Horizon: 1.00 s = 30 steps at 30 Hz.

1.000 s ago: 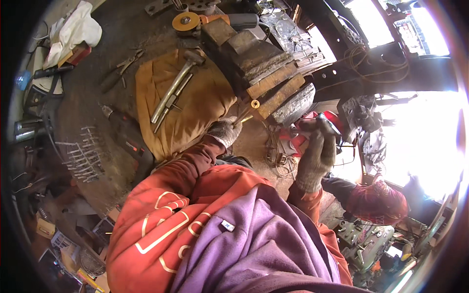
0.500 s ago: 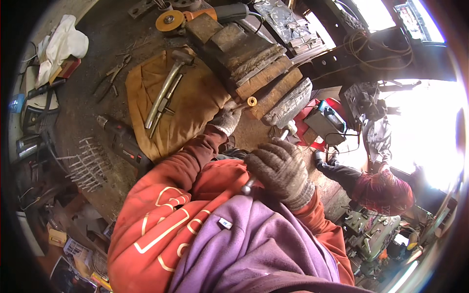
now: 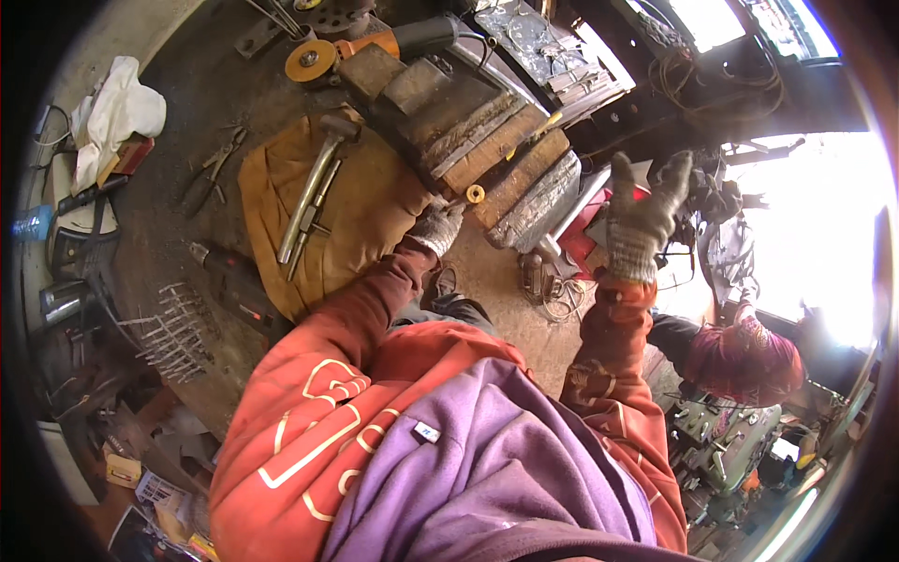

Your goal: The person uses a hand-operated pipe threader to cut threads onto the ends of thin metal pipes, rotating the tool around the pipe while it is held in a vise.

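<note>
My left hand [image 3: 438, 227], in a grey knit glove, is closed at the near side of a bench vise [image 3: 440, 122]. Its fingertips meet a round brass-coloured piece [image 3: 476, 194] with a hole in its end, at the gap between the vise's blocky brown jaws. Part of that piece is hidden by the glove and the jaws. My gloved right hand [image 3: 646, 211] is raised to the right of the vise, fingers spread and holding nothing. Just left of it, the silver vise handle [image 3: 576, 214] slants upward. A yellow strip [image 3: 554, 122] shows at the jaws' far end.
Left of the vise, a hammer [image 3: 318, 187] and a tap wrench [image 3: 314, 220] lie on brown cloth [image 3: 375, 201]. An angle grinder [image 3: 375, 42] rests behind. Pliers [image 3: 213, 169] and a drill [image 3: 239, 281] lie farther left. Another person [image 3: 740, 361] bends down at the right.
My right hand has let go of the vise handle and moved up and right, its fingers opening. The handle has swung to an upward slant. My left hand stays by the brass-coloured piece.
</note>
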Each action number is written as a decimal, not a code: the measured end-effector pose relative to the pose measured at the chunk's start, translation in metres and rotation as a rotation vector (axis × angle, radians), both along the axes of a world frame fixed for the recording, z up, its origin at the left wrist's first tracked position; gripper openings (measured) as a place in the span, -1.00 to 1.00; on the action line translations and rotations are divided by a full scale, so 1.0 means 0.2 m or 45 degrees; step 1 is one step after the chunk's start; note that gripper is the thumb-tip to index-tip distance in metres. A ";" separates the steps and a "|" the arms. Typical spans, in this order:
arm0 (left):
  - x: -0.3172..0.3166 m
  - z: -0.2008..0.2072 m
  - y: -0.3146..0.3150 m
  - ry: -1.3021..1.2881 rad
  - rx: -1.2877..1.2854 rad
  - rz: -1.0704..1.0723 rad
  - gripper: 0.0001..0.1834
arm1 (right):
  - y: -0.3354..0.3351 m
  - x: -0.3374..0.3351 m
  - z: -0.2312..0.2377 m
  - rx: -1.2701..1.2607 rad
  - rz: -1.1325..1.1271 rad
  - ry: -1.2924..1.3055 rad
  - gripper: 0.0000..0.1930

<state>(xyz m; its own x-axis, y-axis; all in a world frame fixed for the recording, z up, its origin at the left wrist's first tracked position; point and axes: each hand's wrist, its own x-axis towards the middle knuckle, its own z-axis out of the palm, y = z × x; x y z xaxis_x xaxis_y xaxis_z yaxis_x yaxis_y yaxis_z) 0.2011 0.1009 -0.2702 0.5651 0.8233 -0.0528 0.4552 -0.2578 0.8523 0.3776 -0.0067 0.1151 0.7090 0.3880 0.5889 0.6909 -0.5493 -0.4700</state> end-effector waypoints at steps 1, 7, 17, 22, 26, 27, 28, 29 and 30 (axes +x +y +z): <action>0.02 0.09 0.00 0.061 -0.024 -0.088 -0.60 | 0.01 -0.01 0.08 -0.001 -0.019 -0.007 -0.27; -0.03 0.10 -0.02 -0.472 -0.353 0.062 -0.68 | 0.30 -0.25 0.34 -0.222 0.720 1.103 -0.55; -0.06 -0.06 -0.01 0.015 0.378 -0.308 -0.82 | -0.26 -0.30 -0.62 -0.152 0.208 0.192 -0.58; -0.04 0.00 0.02 -0.094 0.284 -0.217 -0.81 | -0.44 -0.71 -0.57 0.587 0.334 1.387 -0.47; -0.03 0.04 0.03 -0.086 0.252 -0.173 -0.76 | -0.49 -0.81 -0.33 0.270 0.832 1.513 -0.37; -0.08 -0.03 0.05 -0.058 0.455 -0.195 -0.75 | -0.44 -0.79 -0.22 0.568 0.943 1.507 -0.26; -0.01 0.02 0.02 -0.091 0.211 -0.180 -0.75 | -0.41 -0.75 -0.12 0.851 1.020 1.452 -0.14; 0.01 0.06 0.02 -0.099 -0.013 -0.149 -0.76 | -0.35 -0.61 -0.08 0.896 1.057 1.316 -0.02; 0.00 0.02 0.03 -0.097 -0.008 -0.142 -0.76 | -0.26 -0.49 0.01 0.922 1.111 1.196 0.11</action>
